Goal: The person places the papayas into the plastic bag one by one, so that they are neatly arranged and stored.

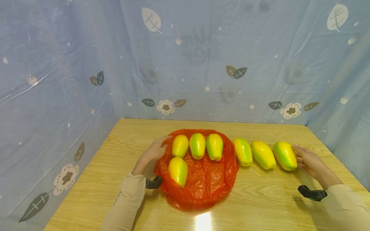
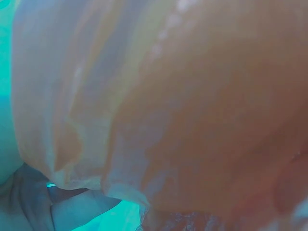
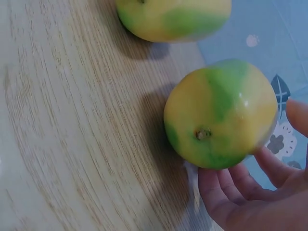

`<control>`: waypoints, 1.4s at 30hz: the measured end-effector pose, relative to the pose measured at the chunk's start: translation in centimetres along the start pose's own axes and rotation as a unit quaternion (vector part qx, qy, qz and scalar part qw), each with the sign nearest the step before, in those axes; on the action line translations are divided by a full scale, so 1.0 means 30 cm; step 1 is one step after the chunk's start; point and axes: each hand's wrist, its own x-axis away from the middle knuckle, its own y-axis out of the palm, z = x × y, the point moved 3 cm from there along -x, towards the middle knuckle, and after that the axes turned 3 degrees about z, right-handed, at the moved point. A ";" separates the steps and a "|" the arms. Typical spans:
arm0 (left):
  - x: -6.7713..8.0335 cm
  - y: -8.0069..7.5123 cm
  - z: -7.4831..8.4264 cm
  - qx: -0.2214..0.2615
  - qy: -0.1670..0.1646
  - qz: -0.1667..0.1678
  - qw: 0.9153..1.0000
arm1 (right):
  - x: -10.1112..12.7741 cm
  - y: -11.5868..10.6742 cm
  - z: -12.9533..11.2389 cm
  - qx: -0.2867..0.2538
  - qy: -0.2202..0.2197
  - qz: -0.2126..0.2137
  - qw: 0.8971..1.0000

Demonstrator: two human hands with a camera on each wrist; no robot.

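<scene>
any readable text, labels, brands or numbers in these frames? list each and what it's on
None readable in any view.
Backdrop cloth: printed leaves and flowers only; a faint dark patch near its top centre might be mirrored lettering, too blurred to read.
Papayas, such as the one at the right hand: no stickers or labels show.
Orange plastic bag under the left hand: no print visible.
Left wrist view: a blur, nothing legible.

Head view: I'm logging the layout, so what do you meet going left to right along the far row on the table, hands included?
Left hand → three mangoes on the red bag: first, second, third → three on bare table: fourth, fifth, sixth → right hand.
</scene>
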 end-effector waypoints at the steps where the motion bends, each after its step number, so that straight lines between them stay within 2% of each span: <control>1: 0.000 0.000 0.000 0.000 0.001 0.001 1.000 | -0.001 0.004 0.000 0.005 -0.003 -0.003 1.000; 7: 0.002 0.003 -0.003 0.006 0.006 0.002 1.000 | -0.001 0.019 0.001 0.026 -0.006 -0.018 0.999; 16: 0.006 0.005 -0.014 0.017 -0.009 0.002 1.000 | -0.008 0.014 0.003 0.040 0.006 -0.036 0.999; 26: 0.009 0.003 -0.013 0.016 -0.013 0.001 1.000 | -0.005 0.009 0.010 -0.024 -0.003 -0.067 0.997; 30: 0.006 0.000 -0.008 0.009 -0.001 0.001 1.000 | 0.007 -0.002 0.005 -0.052 -0.002 -0.056 0.997; 35: 0.003 -0.002 -0.009 0.008 -0.001 0.002 1.000 | 0.022 -0.018 -0.024 -0.083 -0.036 -0.033 0.995; 42: -0.001 0.000 -0.008 -0.002 0.006 0.007 1.000 | 0.042 -0.026 -0.065 -0.150 -0.063 -0.032 0.986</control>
